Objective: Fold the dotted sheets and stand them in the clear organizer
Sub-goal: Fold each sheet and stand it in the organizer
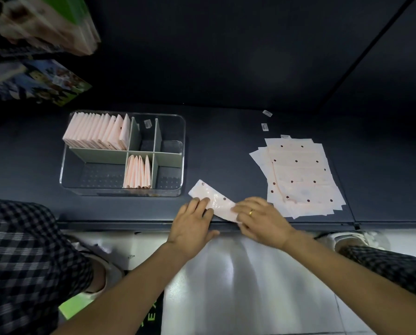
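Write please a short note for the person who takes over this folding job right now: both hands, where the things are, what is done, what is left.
Left hand and right hand: flat fingers press one pale pink dotted sheet, partly folded, at the dark counter's near edge.
Clear plastic organizer with grey dividers: sits left of the hands.
Done: a long row of folded sheets stands in its far-left compartment; a short row stands in the near-middle one.
Left: finish this fold, stand the sheet, then do the loose stack of flat dotted sheets on the right.
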